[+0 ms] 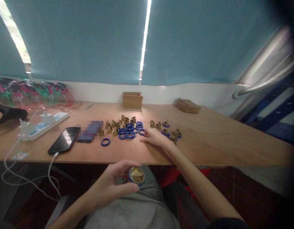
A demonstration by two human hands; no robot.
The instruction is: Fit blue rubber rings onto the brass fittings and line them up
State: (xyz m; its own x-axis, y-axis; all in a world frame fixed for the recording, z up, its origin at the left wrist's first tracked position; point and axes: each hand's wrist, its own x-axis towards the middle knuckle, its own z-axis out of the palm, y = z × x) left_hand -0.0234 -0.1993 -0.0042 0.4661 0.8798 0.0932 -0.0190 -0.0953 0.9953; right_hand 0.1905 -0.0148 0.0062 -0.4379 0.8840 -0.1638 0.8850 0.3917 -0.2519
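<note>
The left hand (113, 180) pinches a blue-ringed brass fitting (137, 176) at its 3 o'clock; from the right hand (153, 137), bunched, contents indeterminate, apparently assembled fittings (165, 132) lie at 3 o'clock, loose rings (130, 128) and bare fittings (123, 122) remaining at 10.

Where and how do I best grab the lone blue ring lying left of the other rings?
Probably pinch the near rim of the blue ring, coming from above on the person's side. It lies flat with an open middle, so one finger could dip inside while the thumb presses outside. Brass pieces lie behind it, making the far side look more awkward.
</note>
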